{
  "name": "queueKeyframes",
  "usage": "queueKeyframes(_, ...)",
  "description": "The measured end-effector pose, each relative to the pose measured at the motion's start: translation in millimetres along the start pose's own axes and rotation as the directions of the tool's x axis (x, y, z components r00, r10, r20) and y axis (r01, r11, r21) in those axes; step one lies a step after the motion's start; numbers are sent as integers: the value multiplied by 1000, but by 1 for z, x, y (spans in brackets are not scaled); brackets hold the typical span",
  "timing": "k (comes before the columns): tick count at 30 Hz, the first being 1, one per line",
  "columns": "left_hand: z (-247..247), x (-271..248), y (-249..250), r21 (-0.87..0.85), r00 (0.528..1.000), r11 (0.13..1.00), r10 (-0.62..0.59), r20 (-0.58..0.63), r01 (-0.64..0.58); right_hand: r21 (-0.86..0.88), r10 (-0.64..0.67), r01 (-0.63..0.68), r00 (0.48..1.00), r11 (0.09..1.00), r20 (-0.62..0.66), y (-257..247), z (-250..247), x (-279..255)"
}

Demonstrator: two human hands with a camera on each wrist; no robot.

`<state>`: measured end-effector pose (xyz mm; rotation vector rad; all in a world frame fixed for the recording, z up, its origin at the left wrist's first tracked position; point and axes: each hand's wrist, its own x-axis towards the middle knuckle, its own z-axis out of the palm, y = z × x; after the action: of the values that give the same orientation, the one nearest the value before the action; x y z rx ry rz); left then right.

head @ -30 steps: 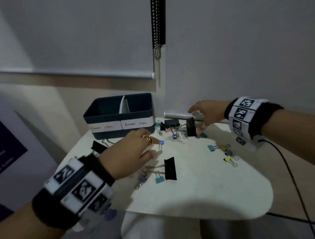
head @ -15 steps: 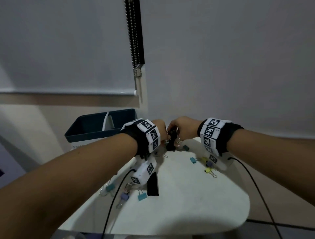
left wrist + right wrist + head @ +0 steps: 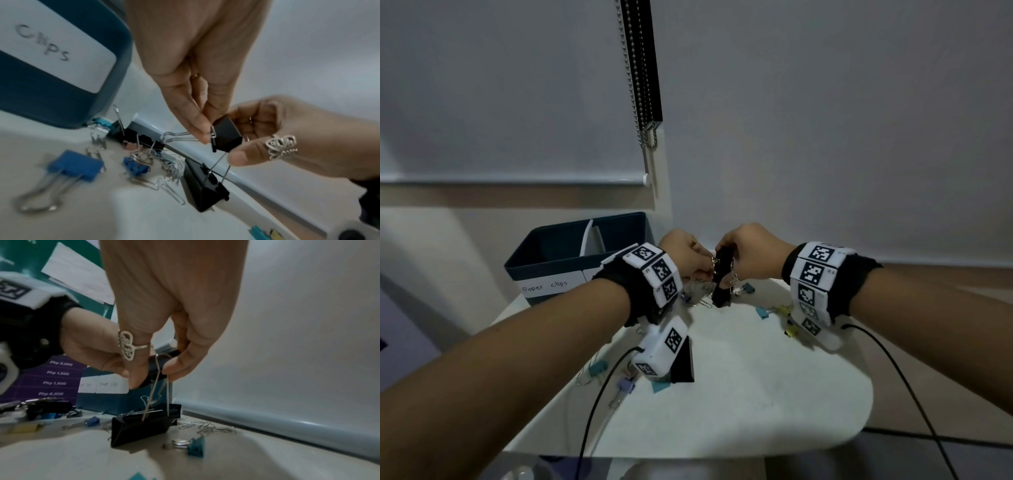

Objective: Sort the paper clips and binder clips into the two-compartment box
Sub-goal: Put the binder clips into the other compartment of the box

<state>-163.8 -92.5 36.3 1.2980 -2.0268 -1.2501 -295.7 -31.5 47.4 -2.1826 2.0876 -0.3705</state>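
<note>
The dark blue two-compartment box [image 3: 544,263], labelled "Paper clips" and "Binder clips", stands at the table's far left. Just right of it my hands meet above the clip pile. My left hand [image 3: 705,270] pinches the wire handle of a small black binder clip [image 3: 226,134]. My right hand [image 3: 152,374] grips that clip's body and also pinches the upright wire handle of a large black binder clip [image 3: 144,423], whose body sits at the table surface. Silver paper clips [image 3: 170,172] and a blue binder clip [image 3: 76,165] lie beneath.
Another large black binder clip [image 3: 683,363] lies under my left wrist, with teal and purple clips [image 3: 626,385] beside it. Teal and yellow clips [image 3: 784,311] lie under my right wrist. The wall rises close behind; a blind chain [image 3: 643,85] hangs above. Cables trail off the table's near edge.
A second ago my hands were apart, left over the near clips, right reaching to the far edge. They have come together over the far pile, holding the black clips. Little moved in the last half second.
</note>
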Motion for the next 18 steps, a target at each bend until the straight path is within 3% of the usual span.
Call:
queueKeyframes(3,-11,-7,-4,-217,996,974,-46,79,62,99,50,-50,999,994,1,5,-5,-5)
queueKeyframes(6,-28,-20,-4,-304,995,950,-41,91,67,152,91,-94,996,984,24,13,-4,-6)
queueKeyframes(8,-47,-28,-6,-285,1000,959,-1,29,9,150,109,-114,993,982,45,17,0,-7)
queueKeyframes(10,-74,-33,-11,-241,993,969,23,-115,-51,159,123,-130,991,979,49,20,3,-6)
queueKeyframes(11,-91,-34,-16,-198,975,977,28,-220,-73,170,129,-135,991,976,45,21,4,-5)
queueKeyframes(13,-124,-33,-32,22,889,997,78,-450,-77,218,133,-139,990,966,40,23,3,-4)
queueKeyframes(15,-148,-30,-53,347,810,935,145,-568,75,288,131,-138,990,948,42,24,1,-5)
queueKeyframes(16,-155,-28,-63,446,801,882,153,-578,153,308,126,-132,991,942,42,24,0,-7)
queueKeyframes(18,-161,-23,-78,539,827,817,150,-542,205,319,121,-121,992,940,19,23,-1,-10)
